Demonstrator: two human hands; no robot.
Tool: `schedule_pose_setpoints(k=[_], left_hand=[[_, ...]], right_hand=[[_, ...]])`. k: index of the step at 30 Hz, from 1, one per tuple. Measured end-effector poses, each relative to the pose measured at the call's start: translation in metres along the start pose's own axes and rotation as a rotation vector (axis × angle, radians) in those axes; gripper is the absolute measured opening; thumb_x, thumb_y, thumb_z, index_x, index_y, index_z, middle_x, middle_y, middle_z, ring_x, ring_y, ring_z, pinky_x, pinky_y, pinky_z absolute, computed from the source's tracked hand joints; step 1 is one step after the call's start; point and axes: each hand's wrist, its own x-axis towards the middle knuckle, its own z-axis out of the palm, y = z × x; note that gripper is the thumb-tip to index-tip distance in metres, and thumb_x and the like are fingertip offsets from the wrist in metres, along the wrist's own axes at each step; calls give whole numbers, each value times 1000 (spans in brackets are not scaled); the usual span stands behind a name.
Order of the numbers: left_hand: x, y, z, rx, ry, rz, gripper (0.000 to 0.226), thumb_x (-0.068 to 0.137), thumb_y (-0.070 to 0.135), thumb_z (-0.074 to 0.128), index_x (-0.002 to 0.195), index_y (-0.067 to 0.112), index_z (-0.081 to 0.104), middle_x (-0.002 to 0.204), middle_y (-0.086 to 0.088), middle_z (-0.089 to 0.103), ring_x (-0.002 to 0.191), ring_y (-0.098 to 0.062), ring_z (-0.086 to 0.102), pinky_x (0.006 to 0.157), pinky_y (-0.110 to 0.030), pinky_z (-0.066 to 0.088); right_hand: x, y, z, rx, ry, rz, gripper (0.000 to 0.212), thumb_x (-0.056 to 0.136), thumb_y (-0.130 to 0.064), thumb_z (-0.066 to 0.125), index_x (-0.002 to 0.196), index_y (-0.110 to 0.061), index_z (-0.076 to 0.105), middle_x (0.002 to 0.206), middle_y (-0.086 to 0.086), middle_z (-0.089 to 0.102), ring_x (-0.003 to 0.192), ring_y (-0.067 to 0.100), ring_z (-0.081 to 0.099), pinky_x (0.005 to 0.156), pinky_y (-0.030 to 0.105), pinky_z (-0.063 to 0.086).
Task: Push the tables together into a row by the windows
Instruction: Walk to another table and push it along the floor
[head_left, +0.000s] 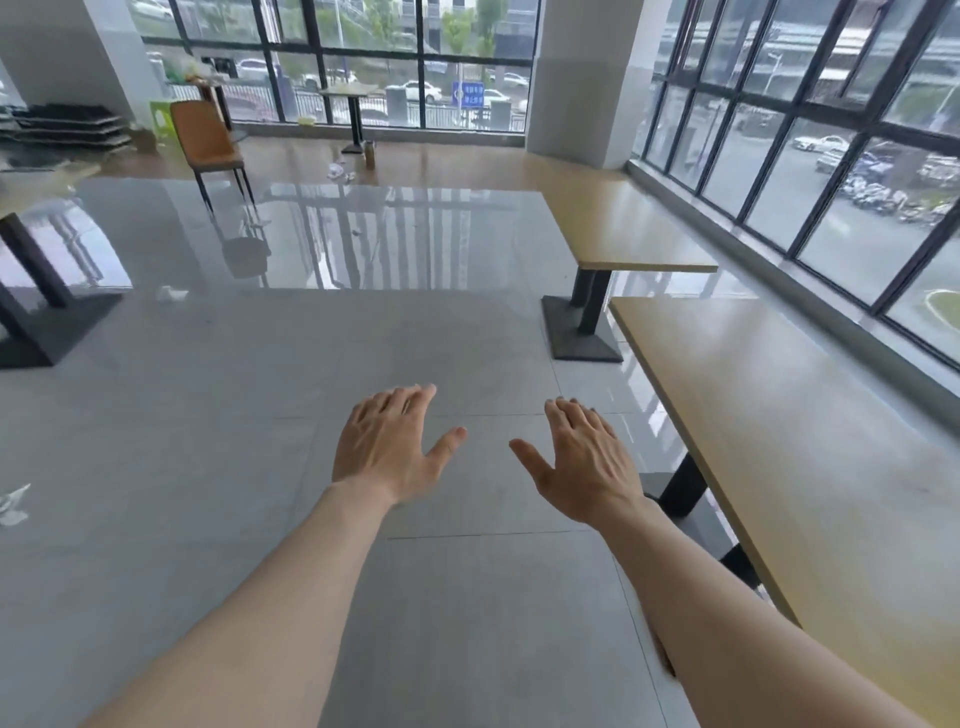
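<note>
Two long tables with light wooden tops stand along the right-hand windows (810, 171). The near table (810, 426) runs from mid-right to the bottom right corner. The far table (623, 223) stands beyond it, with a narrow gap between their ends. My left hand (392, 447) and my right hand (582, 457) hover palm down over the grey floor, fingers spread, holding nothing. My right hand is just left of the near table's edge and does not touch it.
The far table's black pedestal base (579, 332) juts onto the floor. Another table's dark base (47, 322) stands at the left edge. An orange chair (208, 140) and a small table (350, 96) are at the back, by a white pillar (587, 78). Scraps of litter (340, 171) lie on the floor.
</note>
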Motion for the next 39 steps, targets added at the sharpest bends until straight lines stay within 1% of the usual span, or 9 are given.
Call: schedule_pose_setpoints(k=[5, 10, 14, 19, 21, 25, 31, 35, 39], left_hand=[[168, -17, 34, 5, -9, 49, 77, 98, 70, 33, 160, 24, 31, 161, 2, 40, 148, -21, 34, 121, -37, 22], [340, -29, 40, 17, -12, 32, 87, 90, 76, 22, 159, 25, 32, 160, 2, 41, 146, -22, 36, 121, -38, 23], [454, -40, 44, 7, -11, 16, 93, 84, 79, 15, 160, 27, 30, 161, 3, 40, 147, -21, 34, 123, -38, 21], [600, -64, 70, 0, -16, 20, 80, 96, 74, 27, 160, 27, 28, 162, 3, 38, 148, -22, 32, 124, -39, 20], [660, -76, 86, -8, -28, 25, 79, 97, 73, 29, 161, 27, 28, 162, 2, 37, 149, -23, 32, 125, -39, 19], [794, -104, 111, -22, -39, 31, 81, 96, 75, 26, 160, 26, 29, 161, 1, 39, 148, -24, 33, 124, -39, 20], [1003, -139, 107, -18, -24, 52, 80, 96, 74, 28, 159, 25, 31, 159, 0, 42, 146, -25, 36, 123, -40, 22], [1127, -148, 112, -17, -27, 74, 78, 97, 73, 29, 160, 25, 30, 161, 0, 40, 148, -24, 34, 124, -40, 19], [1249, -152, 142, -22, -44, 86, 79, 96, 74, 28, 160, 26, 30, 162, 0, 38, 149, -25, 32, 125, -40, 18]], right_hand=[[158, 36, 27, 11, 10, 26, 88, 99, -71, 28, 161, -8, 24, 167, 11, 29, 156, 26, 22, 130, 38, 12], [328, 77, 21, 25, 33, 49, 87, 99, -70, 30, 160, -8, 27, 166, 11, 32, 156, 26, 23, 128, 38, 13], [441, 100, 15, 11, 35, 23, 85, 100, -69, 29, 158, -7, 28, 164, 11, 34, 155, 25, 24, 128, 37, 11], [586, 127, 36, 7, 43, 22, 86, 100, -70, 29, 159, -8, 28, 165, 10, 33, 156, 25, 23, 128, 37, 11], [648, 136, 51, 3, 41, 30, 86, 100, -71, 29, 159, -8, 29, 165, 10, 33, 155, 25, 25, 129, 38, 12], [784, 153, 70, -18, 31, 46, 87, 99, -72, 28, 159, -8, 27, 166, 9, 32, 155, 25, 25, 129, 39, 13], [987, 178, 73, -18, 22, 72, 90, 98, -74, 24, 160, -9, 25, 167, 10, 30, 156, 25, 24, 129, 42, 17], [1102, 204, 77, -4, 43, 104, 89, 98, -73, 25, 160, -8, 25, 167, 11, 30, 156, 26, 24, 129, 41, 16], [1219, 241, 94, -4, 34, 101, 89, 99, -71, 25, 161, -8, 22, 169, 11, 25, 157, 26, 20, 130, 41, 12]])
